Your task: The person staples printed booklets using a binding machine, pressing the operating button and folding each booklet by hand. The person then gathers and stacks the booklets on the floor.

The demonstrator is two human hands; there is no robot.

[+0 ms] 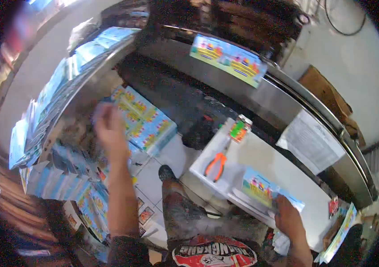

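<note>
My left hand point(110, 122) is raised at the left, near a stack of printed booklets point(147, 120) with yellow and blue covers on the floor. It is smeared by motion, so its fingers and anything in them cannot be made out. At the right, my right hand point(289, 218) grips the right end of a colourful printed booklet point(259, 184), which lies on a small pile on the white table point(283, 162). Orange-handled pliers point(216, 167) lie left of that pile, and a small green and orange packet point(239, 129) is at the table's far corner.
A curved metal rail point(287, 89) runs behind the table, with a printed sheet point(228, 58) and a white paper point(312, 141) on it. A long row of booklets point(60, 89) lines the left shelf. More booklets point(93, 207) lie low at left, near my leg point(178, 209).
</note>
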